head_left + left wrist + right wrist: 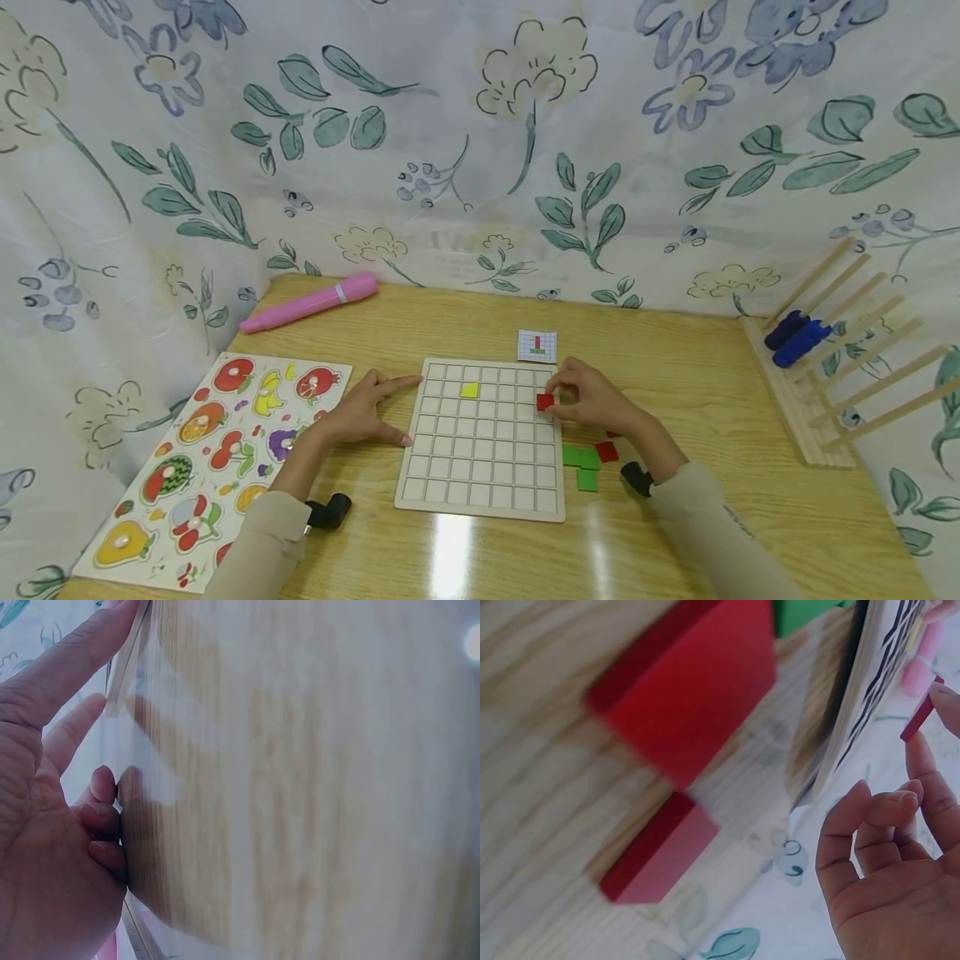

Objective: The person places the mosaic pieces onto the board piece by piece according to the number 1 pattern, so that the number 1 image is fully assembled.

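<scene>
A pale wooden grid board (480,450) lies on the table, a yellow square tile (469,390) in its upper left part. My left hand (363,417) is at the board's left side, thumb and index finger spread apart with their tips at its edge. In the left wrist view the other fingers of the left hand (60,817) are curled near the tabletop. Between thumb and index finger, my right hand (588,396) pinches a red square tile (545,403) over the board's right columns. The right wrist view shows that red tile (921,712) tilted on edge.
Several green tiles (587,480) and loose red tiles (607,452) lie right of the board. A small pattern card (537,345) sits behind it. A fruit puzzle board (202,467) and pink marker (311,307) are left; a wooden peg rack (795,408) stands right.
</scene>
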A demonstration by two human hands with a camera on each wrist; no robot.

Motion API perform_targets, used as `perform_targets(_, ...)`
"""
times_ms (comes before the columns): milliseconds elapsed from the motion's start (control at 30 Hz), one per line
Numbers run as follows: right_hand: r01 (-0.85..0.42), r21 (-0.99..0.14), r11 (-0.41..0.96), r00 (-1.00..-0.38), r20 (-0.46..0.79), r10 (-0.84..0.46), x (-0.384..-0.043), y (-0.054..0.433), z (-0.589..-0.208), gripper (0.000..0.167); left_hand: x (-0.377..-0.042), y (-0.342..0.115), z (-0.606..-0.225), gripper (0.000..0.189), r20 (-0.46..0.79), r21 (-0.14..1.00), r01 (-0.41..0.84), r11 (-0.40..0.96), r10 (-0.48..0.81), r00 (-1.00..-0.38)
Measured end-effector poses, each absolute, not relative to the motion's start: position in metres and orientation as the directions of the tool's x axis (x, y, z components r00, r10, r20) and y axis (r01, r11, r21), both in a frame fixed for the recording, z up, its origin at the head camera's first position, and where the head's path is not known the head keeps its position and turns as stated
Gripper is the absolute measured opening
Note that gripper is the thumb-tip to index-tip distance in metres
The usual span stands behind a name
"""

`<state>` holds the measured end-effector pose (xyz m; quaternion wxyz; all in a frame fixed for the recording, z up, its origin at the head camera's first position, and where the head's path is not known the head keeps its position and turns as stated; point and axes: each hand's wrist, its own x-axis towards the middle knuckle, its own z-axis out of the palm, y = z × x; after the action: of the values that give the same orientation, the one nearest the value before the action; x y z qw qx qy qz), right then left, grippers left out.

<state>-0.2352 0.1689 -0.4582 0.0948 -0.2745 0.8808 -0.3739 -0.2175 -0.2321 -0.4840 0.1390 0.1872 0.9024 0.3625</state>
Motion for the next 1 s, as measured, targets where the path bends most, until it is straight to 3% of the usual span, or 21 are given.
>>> perform_targets(1000, -0.447, -0.714, 0.538, -0.802, 0.053, -0.595, -0.245, 0.122, -0.458, 0.017, -0.217, -0.233, -0.485, 0.096, -0.124, 0.704, 0.224, 0.674, 0.428, -0.895)
